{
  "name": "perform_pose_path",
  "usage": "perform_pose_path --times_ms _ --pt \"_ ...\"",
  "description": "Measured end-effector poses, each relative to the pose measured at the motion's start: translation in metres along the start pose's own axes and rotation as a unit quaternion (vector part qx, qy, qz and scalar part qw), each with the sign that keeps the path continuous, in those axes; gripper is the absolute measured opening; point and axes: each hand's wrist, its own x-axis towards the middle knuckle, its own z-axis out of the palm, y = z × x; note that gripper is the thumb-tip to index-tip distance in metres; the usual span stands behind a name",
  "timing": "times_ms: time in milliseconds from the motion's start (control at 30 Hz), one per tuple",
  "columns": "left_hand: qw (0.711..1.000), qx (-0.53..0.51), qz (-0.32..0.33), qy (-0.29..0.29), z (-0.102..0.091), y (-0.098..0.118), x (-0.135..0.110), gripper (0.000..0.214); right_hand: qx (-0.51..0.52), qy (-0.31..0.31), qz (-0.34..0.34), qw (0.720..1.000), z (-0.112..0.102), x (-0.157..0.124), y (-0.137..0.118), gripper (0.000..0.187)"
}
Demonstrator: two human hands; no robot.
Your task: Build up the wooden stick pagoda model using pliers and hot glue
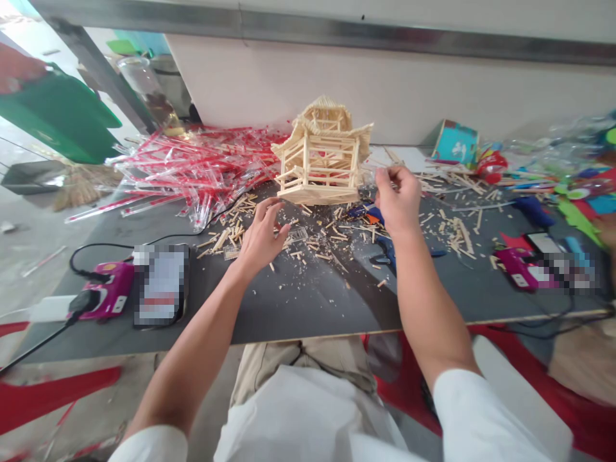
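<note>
A small pavilion model built of pale wooden sticks (318,191), with two tiers of ribbed, upturned roof, stands toward the back of the dark table. My left hand (264,236) is close to its front left corner, over the scattered stick pieces, fingers apart and nothing in them. To the right of the model is my right hand (400,196), its thumb and fingers drawn together in a pinch. Whatever those fingertips hold, if anything, is too small to make out. Blue-handled pliers (386,251) lie just below my right hand, partly hidden by the forearm.
Red-and-clear plastic wrappers (202,163) pile up at the back left. A phone (161,285) and a purple power strip (110,289) with cables lie front left. Another purple power strip (522,268) and a blue glue gun (534,212) are on the right, near a paper cup (456,144).
</note>
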Motion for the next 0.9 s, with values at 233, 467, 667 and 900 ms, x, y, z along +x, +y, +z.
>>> perform_pose_path --times_ms 233,467,667,900 --pt "0.996 0.061 -0.012 -0.07 0.0 0.001 0.001 0.024 -0.16 -0.021 -0.14 0.977 0.0 -0.029 -0.012 0.042" --pt "0.989 0.108 0.021 -0.102 0.005 -0.007 0.0 0.033 -0.162 -0.082 -0.176 0.967 -0.009 -0.03 -0.022 0.04" --pt "0.99 0.092 0.014 -0.11 0.003 -0.006 0.002 0.039 -0.142 -0.038 -0.183 0.972 -0.005 -0.039 -0.025 0.049" --pt "0.992 0.061 0.004 -0.109 0.003 -0.004 0.001 0.039 -0.127 -0.026 -0.232 0.964 0.018 -0.058 -0.03 0.045"
